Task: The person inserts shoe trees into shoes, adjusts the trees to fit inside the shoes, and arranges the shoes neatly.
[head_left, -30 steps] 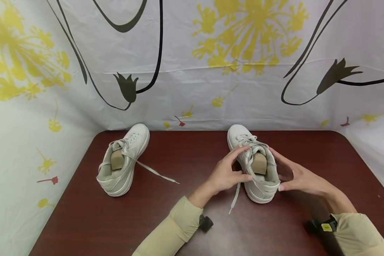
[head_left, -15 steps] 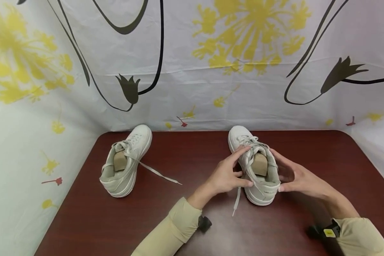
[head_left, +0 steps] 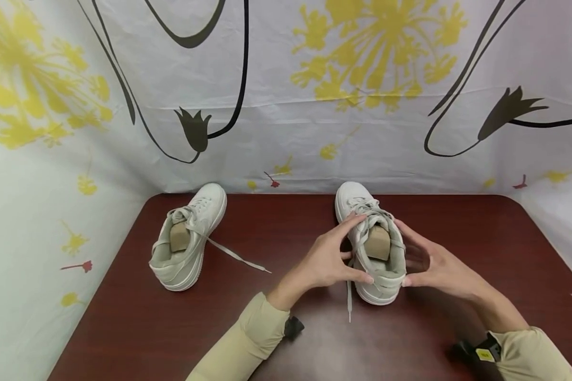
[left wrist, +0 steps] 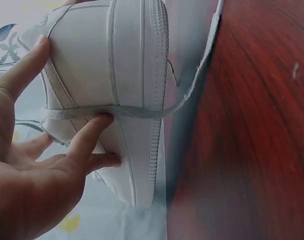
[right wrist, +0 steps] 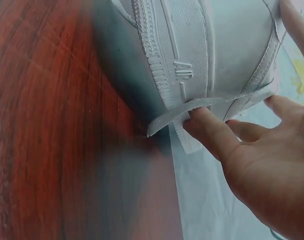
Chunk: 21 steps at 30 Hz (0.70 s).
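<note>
A white sneaker (head_left: 381,286) stands upright at the table's right half, toe to the back wall. Both hands hold it from its two sides. My left hand (head_left: 321,262) has its thumb by the heel and its index fingertip near the laces; in the left wrist view, its fingertips press the sneaker's side wall (left wrist: 92,60). On the other side, my right hand (head_left: 440,264) lies likewise, thumb at the heel, fingers against the side below the collar. A loose lace (right wrist: 176,111) hangs down by the right fingers, another lace end (left wrist: 194,85) on the left. A brown insert (head_left: 377,243) sits inside.
A second white sneaker (head_left: 207,209) stands at the table's back left, its untied lace (head_left: 235,256) stretched over the dark red table (head_left: 138,328). A printed white cloth (head_left: 267,79) rises behind the back edge and at the sides.
The right-hand sneaker's heel has swung a little to the left, so it points more straight to the back. Both hands have moved left with it. The second sneaker has stayed put.
</note>
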Motion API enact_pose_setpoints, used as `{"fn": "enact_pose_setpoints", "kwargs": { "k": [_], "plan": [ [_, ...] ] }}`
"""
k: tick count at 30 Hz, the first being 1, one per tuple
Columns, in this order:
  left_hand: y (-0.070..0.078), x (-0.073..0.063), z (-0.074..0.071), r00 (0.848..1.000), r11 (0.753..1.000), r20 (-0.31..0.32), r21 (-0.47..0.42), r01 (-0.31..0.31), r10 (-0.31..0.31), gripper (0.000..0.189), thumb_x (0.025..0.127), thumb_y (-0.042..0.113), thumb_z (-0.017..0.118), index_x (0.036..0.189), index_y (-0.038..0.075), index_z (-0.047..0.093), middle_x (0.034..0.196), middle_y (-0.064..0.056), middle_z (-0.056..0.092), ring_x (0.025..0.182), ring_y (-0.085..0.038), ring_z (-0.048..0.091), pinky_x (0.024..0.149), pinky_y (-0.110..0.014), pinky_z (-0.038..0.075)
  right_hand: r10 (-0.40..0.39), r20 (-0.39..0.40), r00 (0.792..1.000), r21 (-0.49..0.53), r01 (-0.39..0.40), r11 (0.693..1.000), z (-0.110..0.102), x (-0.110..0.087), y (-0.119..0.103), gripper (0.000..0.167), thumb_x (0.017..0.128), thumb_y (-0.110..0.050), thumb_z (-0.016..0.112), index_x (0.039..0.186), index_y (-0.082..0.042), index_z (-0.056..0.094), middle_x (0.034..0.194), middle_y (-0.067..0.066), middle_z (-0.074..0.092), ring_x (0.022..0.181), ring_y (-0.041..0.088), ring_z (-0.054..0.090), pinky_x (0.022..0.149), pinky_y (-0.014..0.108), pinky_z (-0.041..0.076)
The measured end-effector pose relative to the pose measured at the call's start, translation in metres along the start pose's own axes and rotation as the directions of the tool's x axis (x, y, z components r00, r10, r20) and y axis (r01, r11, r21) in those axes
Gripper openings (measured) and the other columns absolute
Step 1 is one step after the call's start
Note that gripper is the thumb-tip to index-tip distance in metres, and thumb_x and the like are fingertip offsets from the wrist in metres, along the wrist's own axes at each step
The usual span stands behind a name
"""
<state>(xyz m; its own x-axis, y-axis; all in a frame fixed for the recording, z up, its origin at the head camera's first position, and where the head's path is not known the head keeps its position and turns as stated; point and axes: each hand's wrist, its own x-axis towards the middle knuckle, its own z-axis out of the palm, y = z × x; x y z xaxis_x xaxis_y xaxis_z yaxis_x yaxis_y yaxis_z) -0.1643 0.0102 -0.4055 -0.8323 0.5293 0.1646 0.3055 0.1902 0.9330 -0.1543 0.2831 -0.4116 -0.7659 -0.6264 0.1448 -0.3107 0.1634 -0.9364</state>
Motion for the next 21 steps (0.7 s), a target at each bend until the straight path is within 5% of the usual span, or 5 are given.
{"fn": "enact_pose_setpoints", "kwargs": {
  "k": [10, 21],
  "plan": [
    [-0.006, -0.006, -0.005, 0.993, 0.997, -0.084, 0.002, -0.079, 0.079, 0.108, 0.058, 0.011, 0.098, 0.15, 0.026, 0.043, 0.149, 0.002, 0.039, 0.133, -0.008, 0.043, 0.08, -0.019, 0.054, 0.001, -0.077, 0.997, -0.029, -0.003, 1.0, 0.016, 0.0, -0.008, 0.103, 0.079, 0.015, 0.074, 0.16, -0.014, 0.018, 0.158, 0.011, 0.032, 0.126, 0.016, 0.056, 0.092, 0.028, 0.053],
    [-0.001, -0.013, -0.024, 0.992, 0.993, -0.066, -0.027, -0.113, 0.111, 0.105, 0.063, 0.01, 0.095, 0.152, 0.025, 0.042, 0.16, 0.002, 0.029, 0.141, -0.009, 0.036, 0.087, -0.024, 0.054, 0.024, -0.09, 0.996, 0.025, -0.022, 0.999, 0.023, 0.015, -0.021, 0.108, 0.077, 0.015, 0.076, 0.16, -0.021, 0.018, 0.161, 0.011, 0.027, 0.13, 0.016, 0.053, 0.094, 0.031, 0.052]
  ]
}}
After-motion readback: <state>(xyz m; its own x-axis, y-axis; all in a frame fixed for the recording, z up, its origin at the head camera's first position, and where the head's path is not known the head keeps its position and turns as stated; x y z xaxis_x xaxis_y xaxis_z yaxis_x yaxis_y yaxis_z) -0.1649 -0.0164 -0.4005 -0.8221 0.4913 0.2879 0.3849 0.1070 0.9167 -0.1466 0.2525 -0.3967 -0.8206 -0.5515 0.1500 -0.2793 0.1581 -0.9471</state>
